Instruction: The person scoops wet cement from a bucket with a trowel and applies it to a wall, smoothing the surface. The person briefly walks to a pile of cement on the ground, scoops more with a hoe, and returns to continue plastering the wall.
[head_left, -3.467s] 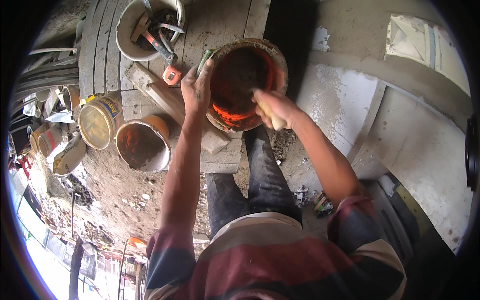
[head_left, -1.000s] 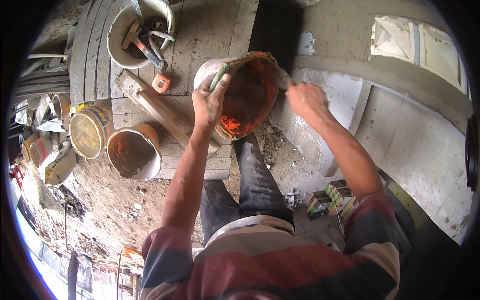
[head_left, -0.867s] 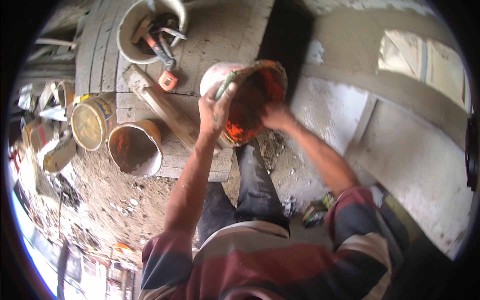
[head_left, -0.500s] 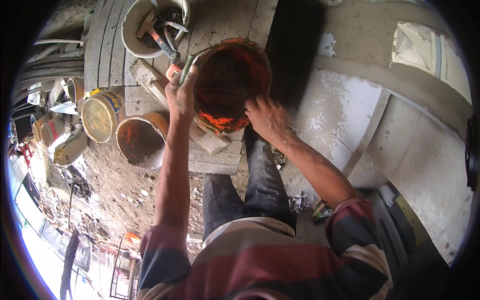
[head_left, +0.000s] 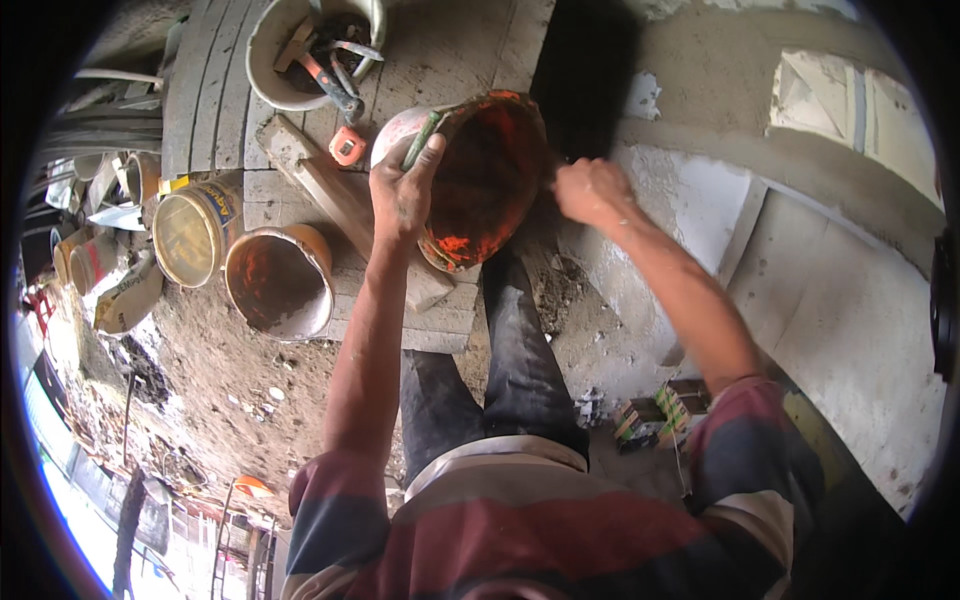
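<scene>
My left hand (head_left: pixel 402 198) grips the rim of a tilted bucket (head_left: pixel 485 200), thumb over a green piece (head_left: pixel 425 135) at the edge. The bucket's dark inside carries bright orange patches. My right hand (head_left: pixel 592 190) is closed just right of the rim; what it holds is blurred and hidden. Left of the bucket lie a wooden board (head_left: pixel 335 205) and an orange-cased tape measure (head_left: pixel 347 145). Behind them a white bucket (head_left: pixel 262 50) holds hammers (head_left: pixel 325 78) and other tools.
Planks (head_left: pixel 210 120) form the work surface. An orange bucket (head_left: pixel 280 285) and a yellowish lidded bucket (head_left: pixel 185 238) stand to the left, with more containers beyond. A pale wall (head_left: pixel 700 120) runs along the right; small boxes (head_left: pixel 660 410) lie low beside my legs.
Since half a second ago the bucket has tilted toward the right, showing its pale outside. My right hand has moved up and right, out from the lower rim.
</scene>
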